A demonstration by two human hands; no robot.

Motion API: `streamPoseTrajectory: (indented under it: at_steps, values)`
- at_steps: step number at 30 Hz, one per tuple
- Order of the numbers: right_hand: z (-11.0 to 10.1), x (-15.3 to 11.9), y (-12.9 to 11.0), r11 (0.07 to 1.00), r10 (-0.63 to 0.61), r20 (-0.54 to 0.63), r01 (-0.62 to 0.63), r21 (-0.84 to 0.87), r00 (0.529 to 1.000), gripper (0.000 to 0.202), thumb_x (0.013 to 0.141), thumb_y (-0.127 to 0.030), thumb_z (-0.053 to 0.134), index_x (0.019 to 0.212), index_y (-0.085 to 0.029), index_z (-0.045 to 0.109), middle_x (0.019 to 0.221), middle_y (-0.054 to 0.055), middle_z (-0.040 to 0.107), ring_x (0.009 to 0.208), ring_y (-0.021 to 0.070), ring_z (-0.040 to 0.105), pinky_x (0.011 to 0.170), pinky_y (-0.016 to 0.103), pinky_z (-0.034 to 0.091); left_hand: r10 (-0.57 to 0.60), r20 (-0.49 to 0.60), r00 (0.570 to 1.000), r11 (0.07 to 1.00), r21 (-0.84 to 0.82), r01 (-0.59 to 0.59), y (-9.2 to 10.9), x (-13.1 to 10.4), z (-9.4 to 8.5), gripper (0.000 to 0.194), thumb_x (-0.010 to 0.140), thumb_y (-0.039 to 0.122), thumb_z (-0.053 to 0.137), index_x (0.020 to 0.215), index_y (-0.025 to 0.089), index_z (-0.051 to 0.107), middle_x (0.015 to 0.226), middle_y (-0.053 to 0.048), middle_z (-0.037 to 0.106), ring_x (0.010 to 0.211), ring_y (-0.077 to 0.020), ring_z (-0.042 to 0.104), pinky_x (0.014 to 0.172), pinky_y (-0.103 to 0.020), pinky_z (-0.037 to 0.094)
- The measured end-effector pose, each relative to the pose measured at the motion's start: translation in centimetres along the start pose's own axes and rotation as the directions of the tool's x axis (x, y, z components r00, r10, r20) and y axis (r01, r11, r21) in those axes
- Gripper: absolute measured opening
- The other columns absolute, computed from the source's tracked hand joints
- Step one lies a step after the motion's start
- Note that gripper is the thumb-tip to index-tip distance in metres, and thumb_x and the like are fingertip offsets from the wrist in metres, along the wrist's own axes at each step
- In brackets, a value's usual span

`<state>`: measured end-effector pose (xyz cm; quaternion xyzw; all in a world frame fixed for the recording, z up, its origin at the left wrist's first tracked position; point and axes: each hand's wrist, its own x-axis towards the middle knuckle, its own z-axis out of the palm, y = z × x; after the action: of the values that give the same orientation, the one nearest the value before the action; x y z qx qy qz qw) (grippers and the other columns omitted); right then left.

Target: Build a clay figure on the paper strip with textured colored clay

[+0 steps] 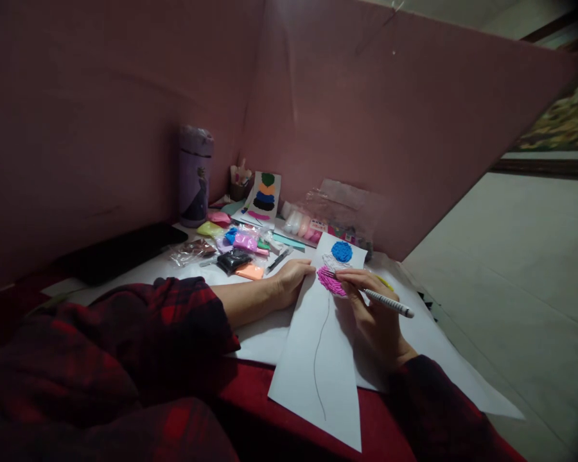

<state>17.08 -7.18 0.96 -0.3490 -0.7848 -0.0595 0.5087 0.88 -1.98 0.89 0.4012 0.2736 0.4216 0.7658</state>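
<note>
White paper point(301, 359) at lower centre: blue, white and pink patches point(331, 283) look nearly filled, the drawn line point(315, 367) below bare. Left hand point(293, 282) pinches the paper's edge; right hand point(376, 314) grips a striped tool point(390, 303).

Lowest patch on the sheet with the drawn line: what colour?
Bright pink patch, best seen in the head view.

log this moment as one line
left hand: at paper strip's edge; right hand: holding striped tool, tip at pink patch; blue patch: beyond pale patch
</note>
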Motion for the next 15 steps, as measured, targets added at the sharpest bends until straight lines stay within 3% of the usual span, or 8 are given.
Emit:
streamPoseTrajectory:
  at_steps: [15]
  values:
    - [-0.14,-0.05,-0.03,1.000,-0.014,0.011,0.014,-0.015,1.000,0.017,0.085,-0.008,0.060,0.092,-0.021,0.068,0.091,0.005,0.071,0.088,0.0199,0.066,0.081,0.038,0.052,-0.005,-0.005,1.000,1.000,-0.004,0.005,0.05,-0.05,0.02,0.016,0.063,0.002,0.049,0.060,0.016,0.043,0.046,0.001,0.047,0.041,-0.0111,0.047,0.044,-0.022,0.035]
